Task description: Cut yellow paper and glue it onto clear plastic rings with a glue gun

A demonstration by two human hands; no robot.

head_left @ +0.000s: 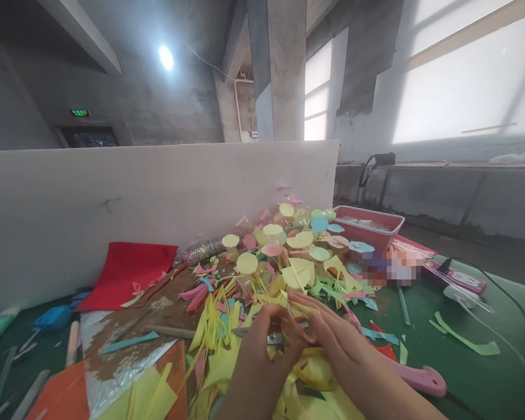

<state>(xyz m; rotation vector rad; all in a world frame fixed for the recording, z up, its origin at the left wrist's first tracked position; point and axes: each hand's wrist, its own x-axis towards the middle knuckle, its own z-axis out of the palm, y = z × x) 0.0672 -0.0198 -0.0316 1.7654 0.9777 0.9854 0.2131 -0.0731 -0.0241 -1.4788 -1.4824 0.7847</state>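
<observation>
Both hands meet low in the middle of the view, above the paper heap. My left hand (262,356) is curled, thumb and fingers closed on the near side of a clear, brownish plastic piece (294,328). My right hand (345,344) holds the same piece from the other side, its fingers reaching over the top beside a bit of yellow paper. Much of the piece is hidden by the fingers. Just below lies a yellowish see-through plastic piece (317,370). A metal tool (275,338) shows partly behind my left fingers.
Beyond the hands is a pile of clear plastic pieces topped with paper discs (247,263), amid cut strips (214,321). Around it are a red sheet (126,274), a blue box-like object (52,318), a pink basket (367,233), a pink handle (420,379) and cords. A white panel (157,204) stands behind.
</observation>
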